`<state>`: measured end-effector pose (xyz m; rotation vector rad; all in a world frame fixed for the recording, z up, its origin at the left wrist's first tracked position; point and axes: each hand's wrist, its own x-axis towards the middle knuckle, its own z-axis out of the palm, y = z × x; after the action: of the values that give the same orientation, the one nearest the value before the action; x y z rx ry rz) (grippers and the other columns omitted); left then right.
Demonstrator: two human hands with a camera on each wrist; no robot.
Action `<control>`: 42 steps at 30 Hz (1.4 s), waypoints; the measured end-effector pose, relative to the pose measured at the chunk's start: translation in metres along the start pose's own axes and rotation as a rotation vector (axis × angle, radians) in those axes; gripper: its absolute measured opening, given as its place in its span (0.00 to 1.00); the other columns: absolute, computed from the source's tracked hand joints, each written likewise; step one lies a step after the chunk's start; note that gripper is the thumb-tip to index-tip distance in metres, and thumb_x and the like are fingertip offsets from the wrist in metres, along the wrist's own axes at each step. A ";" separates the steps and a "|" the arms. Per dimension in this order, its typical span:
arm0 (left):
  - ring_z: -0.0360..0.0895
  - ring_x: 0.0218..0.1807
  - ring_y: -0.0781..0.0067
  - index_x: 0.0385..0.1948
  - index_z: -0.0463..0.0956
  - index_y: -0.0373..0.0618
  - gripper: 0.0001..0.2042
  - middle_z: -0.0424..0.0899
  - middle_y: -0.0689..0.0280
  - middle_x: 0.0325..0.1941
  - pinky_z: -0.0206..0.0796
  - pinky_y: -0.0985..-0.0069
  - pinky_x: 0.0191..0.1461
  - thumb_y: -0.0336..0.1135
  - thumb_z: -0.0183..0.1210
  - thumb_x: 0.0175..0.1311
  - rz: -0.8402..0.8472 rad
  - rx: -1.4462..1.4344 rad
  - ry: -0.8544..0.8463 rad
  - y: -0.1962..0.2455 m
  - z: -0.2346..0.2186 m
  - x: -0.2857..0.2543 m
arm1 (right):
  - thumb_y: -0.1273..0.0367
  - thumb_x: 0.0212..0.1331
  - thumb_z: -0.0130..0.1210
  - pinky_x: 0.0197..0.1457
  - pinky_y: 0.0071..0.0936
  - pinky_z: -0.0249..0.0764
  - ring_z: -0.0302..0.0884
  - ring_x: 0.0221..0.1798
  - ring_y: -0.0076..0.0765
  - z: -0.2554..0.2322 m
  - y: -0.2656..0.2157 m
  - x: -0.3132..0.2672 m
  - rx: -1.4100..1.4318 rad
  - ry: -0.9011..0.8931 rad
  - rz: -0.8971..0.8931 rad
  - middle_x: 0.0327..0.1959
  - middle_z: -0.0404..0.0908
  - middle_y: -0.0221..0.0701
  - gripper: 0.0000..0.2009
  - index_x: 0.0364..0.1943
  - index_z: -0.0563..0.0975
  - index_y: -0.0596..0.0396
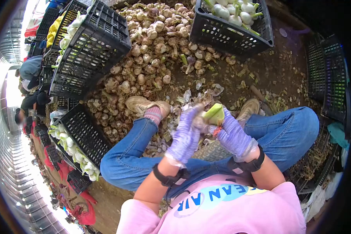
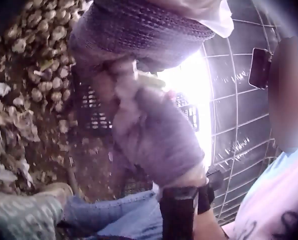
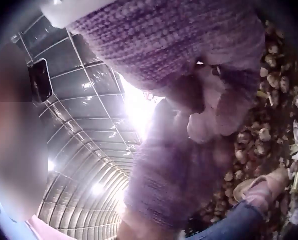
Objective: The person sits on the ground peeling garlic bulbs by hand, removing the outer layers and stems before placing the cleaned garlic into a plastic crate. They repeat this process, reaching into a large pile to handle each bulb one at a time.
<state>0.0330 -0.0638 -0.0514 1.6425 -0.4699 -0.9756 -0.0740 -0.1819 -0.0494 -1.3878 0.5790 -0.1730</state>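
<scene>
Both hands wear purple knitted gloves and meet in front of my shins around one garlic bulb [image 1: 200, 122], blurred in the head view. A short, thick green stem [image 1: 214, 114] juts from it towards the right. My left hand [image 1: 184, 135] grips the bulb from the left. From the other side my right hand [image 1: 234, 135] holds it, fingers curled close to the stem, with a small orange-red bit [image 1: 217, 131] near its fingertips. In the right wrist view the pale bulb [image 3: 201, 122] shows between the gloves, partly hidden by fingers.
Untrimmed garlic [image 1: 152, 39] lies heaped ahead and to the left. A black crate [image 1: 232, 33] of cleaned bulbs stands at the front; more crates [image 1: 91, 48] stand on the left. Loose skins [image 1: 202, 93] litter the ground between my shoes. Other people [image 1: 31, 70] are far left.
</scene>
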 end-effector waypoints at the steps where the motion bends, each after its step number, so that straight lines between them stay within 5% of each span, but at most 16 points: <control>1: 0.74 0.44 0.74 0.56 0.63 0.40 0.26 0.76 0.63 0.42 0.69 0.76 0.46 0.53 0.47 0.66 0.078 0.072 0.068 0.003 0.004 0.000 | 0.67 0.55 0.57 0.40 0.26 0.73 0.75 0.40 0.28 -0.001 0.009 -0.001 -0.003 -0.029 -0.096 0.41 0.77 0.35 0.19 0.49 0.68 0.61; 5: 0.74 0.45 0.74 0.54 0.65 0.41 0.22 0.75 0.63 0.44 0.68 0.75 0.49 0.48 0.49 0.66 -0.210 -0.593 -0.030 0.012 -0.008 0.002 | 0.61 0.53 0.58 0.37 0.25 0.75 0.76 0.40 0.27 -0.012 -0.010 -0.007 0.700 -0.240 0.252 0.41 0.77 0.32 0.23 0.51 0.69 0.59; 10: 0.74 0.48 0.70 0.55 0.65 0.39 0.31 0.75 0.63 0.46 0.67 0.73 0.52 0.53 0.59 0.56 -0.157 -0.723 -0.095 0.022 -0.007 0.002 | 0.63 0.53 0.57 0.39 0.24 0.75 0.77 0.39 0.28 -0.011 -0.022 -0.006 0.782 -0.180 0.249 0.39 0.78 0.33 0.22 0.50 0.70 0.62; 12: 0.73 0.48 0.71 0.55 0.64 0.39 0.34 0.74 0.63 0.47 0.67 0.73 0.53 0.51 0.64 0.50 -0.149 -0.382 -0.096 0.025 -0.015 0.001 | 0.66 0.51 0.57 0.41 0.25 0.75 0.77 0.41 0.31 -0.004 -0.018 -0.014 0.728 -0.104 0.091 0.42 0.77 0.34 0.23 0.51 0.69 0.61; 13: 0.73 0.48 0.71 0.54 0.65 0.39 0.36 0.75 0.63 0.47 0.67 0.74 0.53 0.48 0.69 0.43 -0.212 -0.450 -0.102 0.027 -0.020 0.001 | 0.66 0.52 0.58 0.44 0.27 0.75 0.76 0.44 0.34 -0.013 -0.025 -0.008 0.867 -0.311 0.331 0.48 0.74 0.38 0.25 0.53 0.66 0.59; 14: 0.73 0.48 0.71 0.54 0.65 0.39 0.36 0.75 0.63 0.47 0.67 0.74 0.53 0.48 0.69 0.43 -0.208 -0.449 -0.104 0.031 -0.023 0.003 | 0.66 0.52 0.58 0.44 0.27 0.75 0.76 0.44 0.34 -0.010 -0.020 -0.008 0.865 -0.311 0.327 0.48 0.74 0.38 0.25 0.53 0.66 0.59; 18: 0.72 0.50 0.70 0.55 0.64 0.40 0.40 0.73 0.60 0.49 0.66 0.74 0.54 0.47 0.72 0.38 -0.065 -0.484 -0.156 0.046 -0.028 0.003 | 0.68 0.53 0.57 0.49 0.29 0.76 0.75 0.48 0.36 -0.016 -0.018 0.003 1.392 0.307 0.207 0.52 0.72 0.39 0.23 0.53 0.66 0.58; 21: 0.69 0.54 0.67 0.56 0.60 0.43 0.42 0.68 0.58 0.55 0.63 0.70 0.58 0.41 0.75 0.34 0.060 -0.416 -0.172 0.039 -0.032 0.000 | 0.63 0.56 0.57 0.53 0.28 0.73 0.73 0.52 0.36 -0.043 -0.022 0.010 0.681 0.097 -0.005 0.52 0.72 0.39 0.23 0.54 0.67 0.55; 22: 0.69 0.54 0.67 0.56 0.60 0.43 0.42 0.68 0.58 0.55 0.63 0.70 0.58 0.41 0.75 0.34 0.057 -0.421 -0.175 0.038 -0.029 0.001 | 0.65 0.54 0.60 0.55 0.27 0.70 0.70 0.54 0.31 -0.036 -0.042 -0.001 0.277 0.182 0.172 0.50 0.74 0.35 0.23 0.53 0.69 0.56; 25: 0.71 0.52 0.60 0.53 0.63 0.44 0.40 0.70 0.57 0.50 0.66 0.68 0.55 0.34 0.75 0.31 0.531 0.332 -0.077 0.042 -0.024 0.004 | 0.73 0.50 0.62 0.53 0.27 0.71 0.71 0.52 0.30 -0.011 -0.016 -0.008 0.272 0.039 -0.068 0.46 0.75 0.32 0.22 0.51 0.70 0.57; 28: 0.72 0.51 0.58 0.51 0.67 0.44 0.38 0.70 0.56 0.49 0.67 0.68 0.53 0.35 0.75 0.30 0.482 0.577 -0.077 0.054 -0.021 -0.004 | 0.73 0.52 0.60 0.51 0.24 0.72 0.73 0.49 0.28 -0.001 -0.021 -0.008 0.351 -0.037 0.008 0.44 0.75 0.32 0.17 0.47 0.72 0.58; 32: 0.71 0.52 0.58 0.50 0.71 0.46 0.31 0.69 0.56 0.52 0.67 0.70 0.53 0.32 0.71 0.38 0.449 0.332 -0.174 0.044 -0.028 -0.002 | 0.74 0.56 0.54 0.44 0.20 0.73 0.74 0.41 0.23 -0.002 -0.018 -0.005 0.017 0.031 -0.137 0.36 0.75 0.31 0.08 0.39 0.72 0.60; 33: 0.70 0.54 0.58 0.49 0.73 0.46 0.26 0.67 0.57 0.54 0.66 0.70 0.55 0.29 0.68 0.43 0.368 0.113 -0.164 0.038 -0.024 -0.004 | 0.73 0.58 0.52 0.40 0.20 0.74 0.73 0.37 0.22 -0.004 -0.031 -0.006 0.197 0.073 -0.013 0.34 0.75 0.32 0.07 0.39 0.71 0.60; 36: 0.69 0.55 0.60 0.47 0.75 0.47 0.22 0.67 0.58 0.55 0.64 0.71 0.57 0.26 0.66 0.45 0.515 0.325 -0.024 0.035 -0.026 -0.002 | 0.72 0.59 0.52 0.38 0.19 0.73 0.73 0.35 0.23 -0.010 -0.046 -0.001 0.496 0.236 0.307 0.34 0.75 0.32 0.07 0.39 0.71 0.59; 38: 0.69 0.55 0.62 0.45 0.77 0.48 0.20 0.67 0.58 0.53 0.64 0.73 0.57 0.25 0.66 0.46 0.487 0.300 -0.005 0.030 -0.030 -0.003 | 0.71 0.58 0.53 0.38 0.20 0.72 0.73 0.35 0.24 -0.015 -0.038 0.001 0.593 0.238 0.310 0.33 0.75 0.32 0.08 0.39 0.71 0.58; 42: 0.70 0.52 0.61 0.43 0.78 0.50 0.19 0.68 0.59 0.51 0.65 0.72 0.54 0.25 0.67 0.44 0.376 0.190 0.076 0.042 -0.020 -0.007 | 0.75 0.50 0.58 0.41 0.23 0.72 0.74 0.38 0.26 -0.005 -0.026 -0.002 0.056 0.088 -0.079 0.35 0.74 0.31 0.12 0.40 0.72 0.58</control>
<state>0.0523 -0.0601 -0.0087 1.6731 -0.8061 -0.6020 -0.0725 -0.1899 -0.0245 -1.3543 0.5883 -0.3125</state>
